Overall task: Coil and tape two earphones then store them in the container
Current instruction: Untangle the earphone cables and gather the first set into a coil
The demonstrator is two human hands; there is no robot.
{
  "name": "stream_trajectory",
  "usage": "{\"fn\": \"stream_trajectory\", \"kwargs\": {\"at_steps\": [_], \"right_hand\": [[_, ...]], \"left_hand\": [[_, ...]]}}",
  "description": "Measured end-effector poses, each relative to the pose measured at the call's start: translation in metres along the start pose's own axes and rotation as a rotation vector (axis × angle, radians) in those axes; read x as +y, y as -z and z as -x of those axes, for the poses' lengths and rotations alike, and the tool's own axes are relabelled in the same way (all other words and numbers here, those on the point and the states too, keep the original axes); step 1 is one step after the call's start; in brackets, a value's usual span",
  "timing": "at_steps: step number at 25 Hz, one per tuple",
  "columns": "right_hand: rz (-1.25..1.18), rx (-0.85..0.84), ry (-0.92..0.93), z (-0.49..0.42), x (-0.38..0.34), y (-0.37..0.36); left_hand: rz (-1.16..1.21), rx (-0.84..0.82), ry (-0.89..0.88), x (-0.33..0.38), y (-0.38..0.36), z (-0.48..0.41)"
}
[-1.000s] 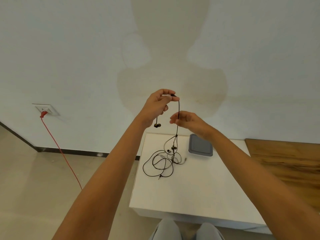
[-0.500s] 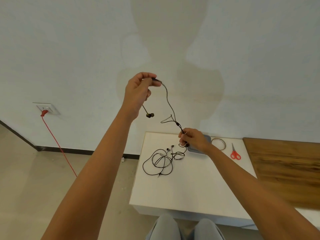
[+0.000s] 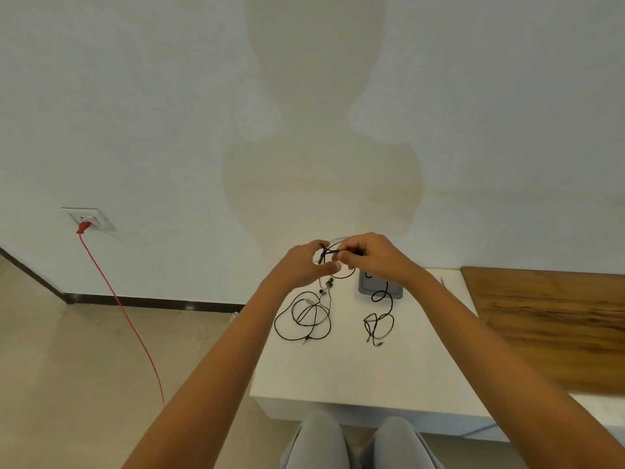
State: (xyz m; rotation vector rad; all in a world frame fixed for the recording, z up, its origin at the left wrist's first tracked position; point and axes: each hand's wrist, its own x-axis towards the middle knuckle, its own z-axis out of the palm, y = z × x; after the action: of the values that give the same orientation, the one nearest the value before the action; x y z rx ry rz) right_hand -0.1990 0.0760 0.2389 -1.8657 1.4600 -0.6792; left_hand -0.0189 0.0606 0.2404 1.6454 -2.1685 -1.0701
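Both hands meet above the far edge of the white table (image 3: 338,374). My left hand (image 3: 304,265) and my right hand (image 3: 372,258) pinch the black cable of one earphone (image 3: 380,324), which forms a small loop between them; the rest of it hangs from my right hand and piles on the table. A second black earphone (image 3: 302,316) lies loosely tangled on the table to the left. The grey container (image 3: 395,292) sits at the table's far edge, partly hidden behind my right hand.
A wooden board (image 3: 548,326) covers the surface to the right. A red cord (image 3: 128,319) runs from a wall socket (image 3: 89,220) down across the floor on the left. My knees (image 3: 355,441) show below the table's near edge.
My left hand came down from high up and joined my right hand. The cable now makes a small loop between them. Its loose end has shifted right on the table, apart from the other earphone.
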Motion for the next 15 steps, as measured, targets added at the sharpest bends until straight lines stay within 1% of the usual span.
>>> {"fn": "stream_trajectory", "kwargs": {"at_steps": [2,4,5,7,8,10,12,15], "right_hand": [[0.069,-0.025,0.005,0.006,-0.003,0.004],[0.097,-0.055,-0.005,0.011,-0.001,0.008],[0.09,-0.066,-0.012,0.014,0.001,0.01],[0.035,-0.052,-0.035,0.019,0.004,0.012],[-0.014,-0.038,-0.046,0.022,0.005,0.014],[-0.123,-0.027,-0.071,0.028,0.008,0.019],[-0.187,-0.035,-0.09,0.033,0.012,0.022],[-0.232,-0.079,-0.077,0.038,0.021,0.023]], "left_hand": [[-0.042,0.094,-0.02,0.005,-0.006,0.001],[0.014,0.187,-0.076,0.01,-0.011,0.004],[0.06,0.195,-0.129,0.012,-0.013,0.005],[0.092,0.14,-0.247,0.016,-0.015,0.007],[0.074,0.112,-0.275,0.019,-0.016,0.009],[0.093,0.095,-0.25,0.02,-0.017,0.011],[0.253,0.044,-0.199,0.016,-0.019,0.013],[0.622,-0.035,-0.12,0.011,-0.025,0.016]]}}
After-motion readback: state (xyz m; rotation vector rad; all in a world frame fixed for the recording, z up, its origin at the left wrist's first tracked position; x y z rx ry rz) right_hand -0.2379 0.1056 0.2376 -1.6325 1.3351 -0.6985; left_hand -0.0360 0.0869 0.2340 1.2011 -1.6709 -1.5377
